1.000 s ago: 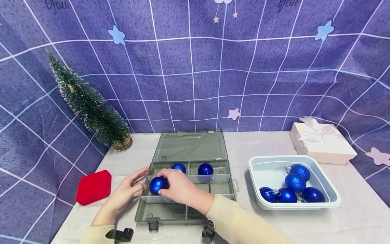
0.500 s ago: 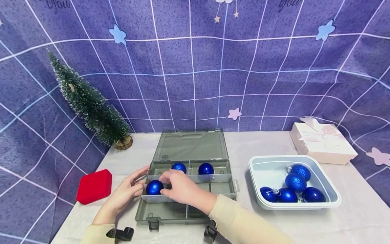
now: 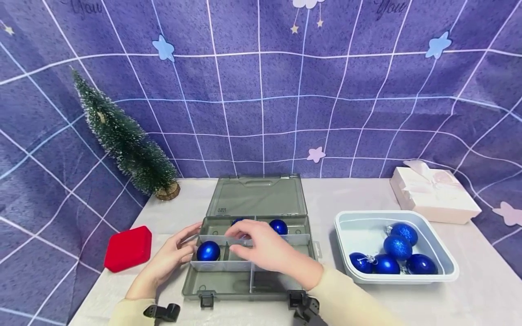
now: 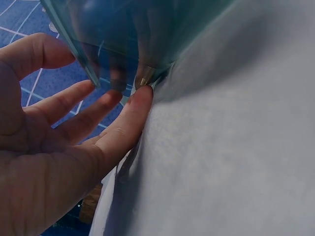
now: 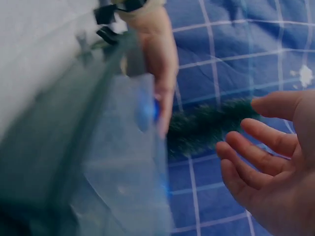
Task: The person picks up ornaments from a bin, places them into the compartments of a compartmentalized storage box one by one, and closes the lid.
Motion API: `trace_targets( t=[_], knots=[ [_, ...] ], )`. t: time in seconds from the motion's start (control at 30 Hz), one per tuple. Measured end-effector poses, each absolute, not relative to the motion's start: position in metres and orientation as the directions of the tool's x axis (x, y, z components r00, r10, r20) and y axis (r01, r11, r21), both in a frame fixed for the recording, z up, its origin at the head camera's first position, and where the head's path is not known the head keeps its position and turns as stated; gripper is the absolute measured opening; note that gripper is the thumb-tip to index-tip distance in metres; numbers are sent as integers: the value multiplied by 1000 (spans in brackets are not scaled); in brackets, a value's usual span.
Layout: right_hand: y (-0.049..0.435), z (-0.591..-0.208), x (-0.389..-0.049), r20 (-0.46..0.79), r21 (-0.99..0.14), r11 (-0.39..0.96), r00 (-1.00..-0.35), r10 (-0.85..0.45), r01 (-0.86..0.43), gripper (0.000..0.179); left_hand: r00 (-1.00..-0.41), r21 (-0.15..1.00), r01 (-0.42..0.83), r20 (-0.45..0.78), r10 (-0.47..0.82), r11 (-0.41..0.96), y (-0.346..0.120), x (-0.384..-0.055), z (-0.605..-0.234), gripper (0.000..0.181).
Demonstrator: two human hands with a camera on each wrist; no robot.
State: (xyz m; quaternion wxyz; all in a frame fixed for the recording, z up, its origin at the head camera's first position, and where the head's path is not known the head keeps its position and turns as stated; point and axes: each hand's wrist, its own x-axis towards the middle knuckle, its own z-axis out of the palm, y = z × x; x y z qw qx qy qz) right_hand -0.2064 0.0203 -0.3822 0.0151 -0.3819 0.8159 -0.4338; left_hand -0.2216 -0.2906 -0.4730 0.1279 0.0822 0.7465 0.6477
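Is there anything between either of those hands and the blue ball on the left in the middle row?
Yes. The left hand is outside the open box, whose left wall stands between it and the blue ball. Toward the right hand, a divider stands beside the ball.

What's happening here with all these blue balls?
A person's right grip hovers over an open divided case, thumb and fingers parted, holding nothing. The left grip is at the case's left side. The case holds three blue balls: one in the middle row's leftmost compartment, one in each back compartment. Five more blue balls lie in the pale tub to the right.
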Motion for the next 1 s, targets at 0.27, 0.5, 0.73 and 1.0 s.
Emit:
trace_targets(
  t=[0.27,0.5,0.73,1.0],
  knots=[
    [81,-371,-208,445,-680,195,-609,-657,-707,33,-952,988,-49,-90,294,143,-290,-222,-474,72],
    [145,-367,-204,501,-654,171,-591,-632,-737,38,-952,987,-46,-90,291,157,-289,-223,-474,72],
    [206,-374,-198,478,-659,250,-652,-589,-709,44,-951,988,-37,-80,299,148,-289,-224,-474,72],
    [255,-396,-198,441,-635,356,-700,-561,-686,41,-954,988,-36,-79,288,151,-290,-222,-474,72]
  ],
)
